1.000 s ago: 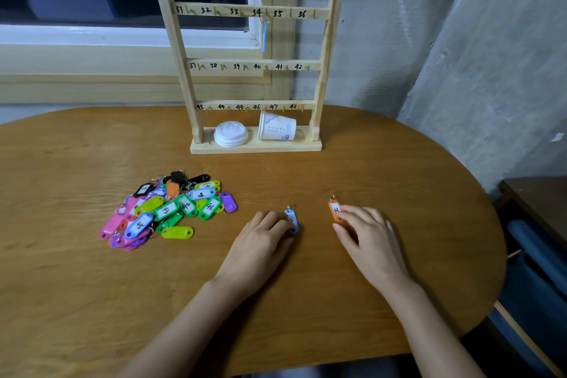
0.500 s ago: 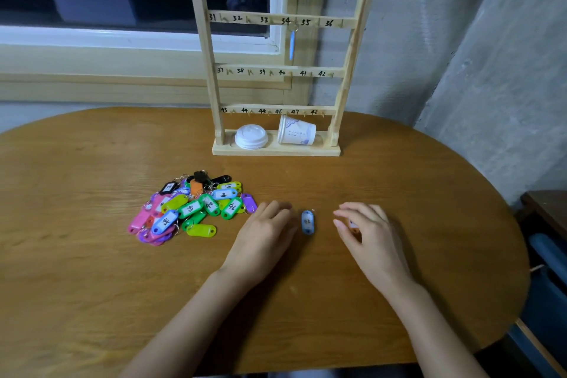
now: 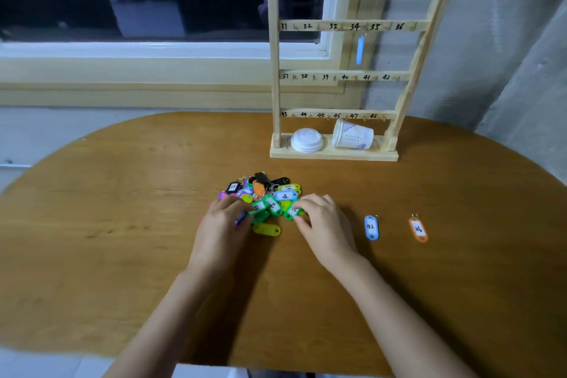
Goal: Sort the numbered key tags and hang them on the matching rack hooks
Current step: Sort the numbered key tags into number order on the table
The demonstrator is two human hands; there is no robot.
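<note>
A heap of coloured numbered key tags (image 3: 270, 196) lies mid-table. My left hand (image 3: 224, 221) rests on the heap's left side, its fingers curled over several tags, and what it grips is hidden. My right hand (image 3: 320, 218) is at the heap's right side, thumb and fingers pinched on a green key tag (image 3: 293, 212). To the right, apart from the heap, a blue tag marked 42 (image 3: 371, 227) and an orange tag (image 3: 418, 229) lie flat. The wooden rack (image 3: 276, 70) stands at the back with numbered hooks. One blue tag (image 3: 360, 49) hangs near hook 34.
On the rack's base (image 3: 334, 156) sit a white lid (image 3: 306, 139) and a paper cup (image 3: 352, 135) lying on its side. The oval wooden table (image 3: 122, 209) meets a window sill behind and a concrete wall (image 3: 521, 55) on the right.
Both hands left the blue and orange tags lying on the table and moved left to the heap. The camera view shifted left and tilted up.
</note>
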